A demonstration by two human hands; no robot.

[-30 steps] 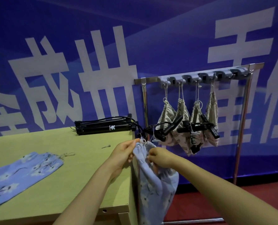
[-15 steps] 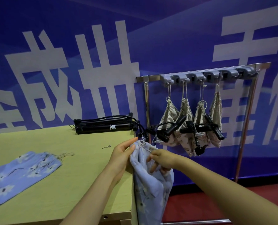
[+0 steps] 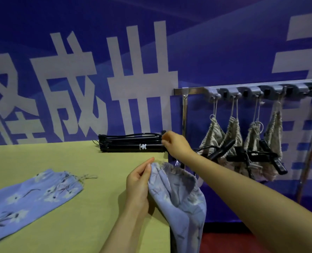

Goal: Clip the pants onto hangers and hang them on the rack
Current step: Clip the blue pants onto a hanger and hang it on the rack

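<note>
My left hand pinches the left end of the gathered waistband of blue floral pants, which hang off the table's right edge. My right hand is raised above the waistband with curled fingers. A thin white wire hanger shows just under its wrist, and the hand seems to hold its top. My right forearm hides the far end of the waistband. A second pair of blue floral pants lies flat on the table at the left. The metal rack stands to the right with several beige pants hung on it.
The yellow-green table ends just right of my left hand. A folded black tripod lies at its back edge beside my right hand. More black tripod parts sit in front of the hung pants. Grey hooks line the rack bar; red floor lies below.
My right hand left the waistband and rose up toward the tripod's end. My left hand keeps its pinch, and the waistband is now spread wider. The view shifted left.
</note>
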